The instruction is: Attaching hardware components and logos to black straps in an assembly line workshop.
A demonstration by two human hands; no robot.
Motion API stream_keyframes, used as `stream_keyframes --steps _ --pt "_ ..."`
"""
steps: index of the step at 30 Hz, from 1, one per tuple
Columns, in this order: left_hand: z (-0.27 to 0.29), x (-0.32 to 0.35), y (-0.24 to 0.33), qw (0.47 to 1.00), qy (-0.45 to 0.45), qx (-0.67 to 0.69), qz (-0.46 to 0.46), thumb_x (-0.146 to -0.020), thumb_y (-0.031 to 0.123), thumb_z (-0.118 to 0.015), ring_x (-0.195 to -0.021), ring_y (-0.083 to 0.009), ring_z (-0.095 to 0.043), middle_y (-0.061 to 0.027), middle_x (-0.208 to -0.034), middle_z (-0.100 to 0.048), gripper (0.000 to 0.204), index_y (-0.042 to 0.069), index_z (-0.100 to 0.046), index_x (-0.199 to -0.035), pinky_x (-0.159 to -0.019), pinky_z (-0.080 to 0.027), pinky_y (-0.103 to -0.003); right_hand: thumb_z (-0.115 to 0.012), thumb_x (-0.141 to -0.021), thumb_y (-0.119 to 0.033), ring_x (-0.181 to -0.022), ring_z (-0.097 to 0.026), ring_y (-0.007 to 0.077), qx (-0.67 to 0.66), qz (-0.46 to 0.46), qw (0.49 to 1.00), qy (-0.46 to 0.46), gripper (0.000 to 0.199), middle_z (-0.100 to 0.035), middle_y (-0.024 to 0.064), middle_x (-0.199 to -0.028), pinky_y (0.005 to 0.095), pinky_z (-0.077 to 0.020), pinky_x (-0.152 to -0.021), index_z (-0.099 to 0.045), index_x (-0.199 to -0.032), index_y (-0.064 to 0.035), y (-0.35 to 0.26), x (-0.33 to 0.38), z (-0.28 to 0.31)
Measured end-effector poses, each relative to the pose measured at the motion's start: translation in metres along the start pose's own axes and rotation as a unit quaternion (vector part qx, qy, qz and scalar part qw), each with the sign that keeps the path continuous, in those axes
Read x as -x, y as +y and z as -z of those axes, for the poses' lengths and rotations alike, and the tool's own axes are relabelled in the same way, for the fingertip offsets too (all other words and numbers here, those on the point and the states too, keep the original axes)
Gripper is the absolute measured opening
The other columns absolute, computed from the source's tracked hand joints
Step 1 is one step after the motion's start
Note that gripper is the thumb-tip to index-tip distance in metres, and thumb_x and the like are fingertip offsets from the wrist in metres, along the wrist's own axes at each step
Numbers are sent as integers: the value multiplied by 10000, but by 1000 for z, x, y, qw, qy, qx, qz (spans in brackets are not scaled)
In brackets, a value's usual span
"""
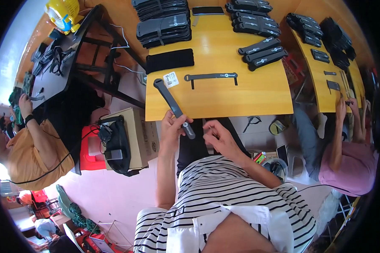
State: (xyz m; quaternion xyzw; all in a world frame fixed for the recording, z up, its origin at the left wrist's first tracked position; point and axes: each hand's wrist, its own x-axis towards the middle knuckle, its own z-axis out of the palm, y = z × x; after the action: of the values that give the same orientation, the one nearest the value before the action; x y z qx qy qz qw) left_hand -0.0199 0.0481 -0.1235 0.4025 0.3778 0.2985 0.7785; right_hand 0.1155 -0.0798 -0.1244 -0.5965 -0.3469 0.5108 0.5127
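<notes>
The left hand (172, 126) is clamped on a long grey strap (173, 106) near its lower end — it looks light and floppy, best gripped mid-length — while the right hand (217, 135), just beside the strap, is loosely curled and holds nothing.

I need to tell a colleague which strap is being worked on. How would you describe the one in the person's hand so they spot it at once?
Start at the yellow wooden table and go to its near edge, where the left hand grips a long dark grey strap. It slants up to the left onto the tabletop and ends in a loop. Unlike the stacked straps farther back, it is single and held.
</notes>
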Motion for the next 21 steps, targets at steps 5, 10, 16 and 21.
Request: stream_keyframes --steps 5,10,16,21 --pt "-32 4 -6 998 17 -10 -57 -807 110 -623 -578 -92 -572 -78 -760 -634 300 35 -433 -1027 -446 -401 -170 -673 -750 -57 -601 -480 59 15 96 995 13 343 -558 29 -721 200 -354 -529 -458 -1015 -22 -24 -10 -7" --pt "-48 31 15 956 127 -198 -177 -820 68 -586 -746 -117 -560 -65 -837 -587 258 13 -473 -1045 -573 -451 -236 -558 -797 -13 -407 -373 27 -169 13 985 29 302 -593 76 -751 158 -254 -357 -431 -1069 -46 -42 4 6" --pt "-117 125 122 814 -348 -355 -301 -701 121 -655 -882 -235 -563 -134 -929 -604 288 38 -624 -975 -755 -458 -296 -557 -781 7 -400 -363 32 -227 9 974 4 311 -593 96 -725 157 -243 -368 -436 -1061 -52 -49 8 27" --pt "-176 145 126 709 -577 -138 -380 -754 572 -343 -1230 -265 -108 -90 -1330 -110 747 87 -170 -1295 -970 -94 -484 -555 -783 8 -417 -379 36 -216 5 976 20 290 -591 99 -720 159 -252 -376 -439 -1045 -32 -39 10 25"
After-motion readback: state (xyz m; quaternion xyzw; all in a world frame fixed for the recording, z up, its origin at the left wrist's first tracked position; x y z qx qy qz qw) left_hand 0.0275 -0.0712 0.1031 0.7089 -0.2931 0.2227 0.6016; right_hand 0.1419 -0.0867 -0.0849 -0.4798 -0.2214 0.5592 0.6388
